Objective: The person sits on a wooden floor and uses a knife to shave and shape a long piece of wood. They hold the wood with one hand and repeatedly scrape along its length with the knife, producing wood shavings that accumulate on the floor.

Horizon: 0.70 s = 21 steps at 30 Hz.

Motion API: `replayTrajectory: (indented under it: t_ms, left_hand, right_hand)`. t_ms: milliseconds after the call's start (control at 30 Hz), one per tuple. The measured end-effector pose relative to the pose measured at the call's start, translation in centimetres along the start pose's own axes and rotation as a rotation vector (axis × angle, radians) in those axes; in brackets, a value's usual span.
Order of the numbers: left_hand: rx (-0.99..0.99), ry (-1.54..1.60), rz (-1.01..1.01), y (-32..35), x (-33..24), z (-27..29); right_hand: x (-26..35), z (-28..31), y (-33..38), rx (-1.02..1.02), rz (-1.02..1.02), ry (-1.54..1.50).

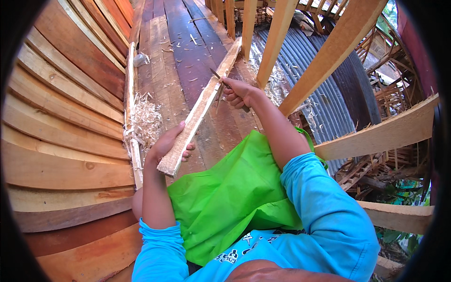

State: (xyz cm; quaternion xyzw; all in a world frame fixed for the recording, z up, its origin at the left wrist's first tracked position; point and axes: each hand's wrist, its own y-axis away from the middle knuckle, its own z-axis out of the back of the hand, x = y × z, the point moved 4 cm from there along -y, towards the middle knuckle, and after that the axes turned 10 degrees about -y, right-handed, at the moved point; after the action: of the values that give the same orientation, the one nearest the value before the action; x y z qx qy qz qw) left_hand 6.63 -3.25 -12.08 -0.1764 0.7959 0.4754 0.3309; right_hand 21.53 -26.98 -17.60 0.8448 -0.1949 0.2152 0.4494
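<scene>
Wood strip gripped by L hand; R hand w/ knife on it.

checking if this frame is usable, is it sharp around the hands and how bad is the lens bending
Head view: even daylight, no hard glare; the left hand, the wooden stick and the right hand with its knife look sharp. Head view: strong fisheye, wall planks and beams curve, with black corners around the rim.

The single head view looks steeply down from above the person's chest onto the plank floor, facing forward. It sits near, and the fisheye bends the wall planks along its left rim.
</scene>
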Motion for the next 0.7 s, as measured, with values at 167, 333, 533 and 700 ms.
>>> replayTrajectory:
  t_ms: [167, 333, 533, 700]
  left_hand:
    - [0.004, -0.012, 0.004, -0.2, 0.0, 0.2]
    - [-0.017, -0.047, -0.01, -0.4, 0.1, 0.3]
    - [-0.036, -0.045, 0.01, -0.2, 0.1, 0.2]
    - [-0.038, -0.052, -0.022, -0.2, 0.2, 0.2]
  right_hand:
    - [-0.1, 1.2, -1.0, -0.205, 0.197, 0.237]
    - [1.6, 1.0, 0.5, -0.73, 0.78, 1.029]
    - [1.4, -1.9, 2.7, -0.878, 0.755, 1.448]
    - [1.8, -1.3, 2.4, -0.782, 0.677, 1.425]
